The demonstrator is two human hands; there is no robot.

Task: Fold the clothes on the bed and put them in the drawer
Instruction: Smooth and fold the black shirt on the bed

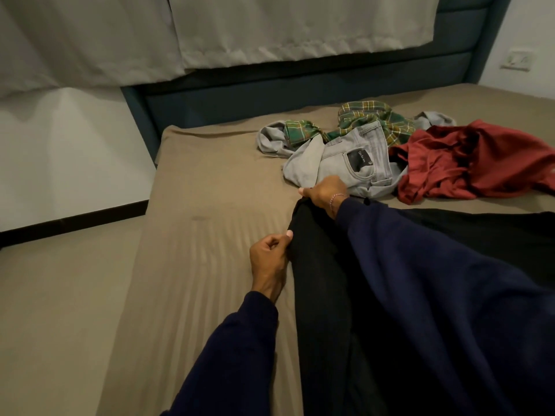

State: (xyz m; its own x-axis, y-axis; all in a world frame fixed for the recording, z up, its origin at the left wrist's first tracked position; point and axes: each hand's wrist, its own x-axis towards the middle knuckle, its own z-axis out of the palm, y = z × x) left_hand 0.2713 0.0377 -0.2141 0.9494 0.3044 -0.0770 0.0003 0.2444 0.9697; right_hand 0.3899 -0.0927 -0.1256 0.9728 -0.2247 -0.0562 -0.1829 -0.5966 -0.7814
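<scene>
While pinching black garment (pixel 318 265), both hands (pixel 270 256) curled.

Both hands (pixel 268 259) pinch black garment (pixel 318 265) on bed (pixel 210 181).

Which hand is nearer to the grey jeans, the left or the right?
Right. The right hand grips the black garment right at the edge of the grey jeans; the left hand holds it lower down, farther away.

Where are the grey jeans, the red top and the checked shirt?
grey jeans (pixel 357 163): head view, back pocket.
red top (pixel 480 163): head view, crumpled middle.
checked shirt (pixel 375 120): head view, green folds.
</scene>
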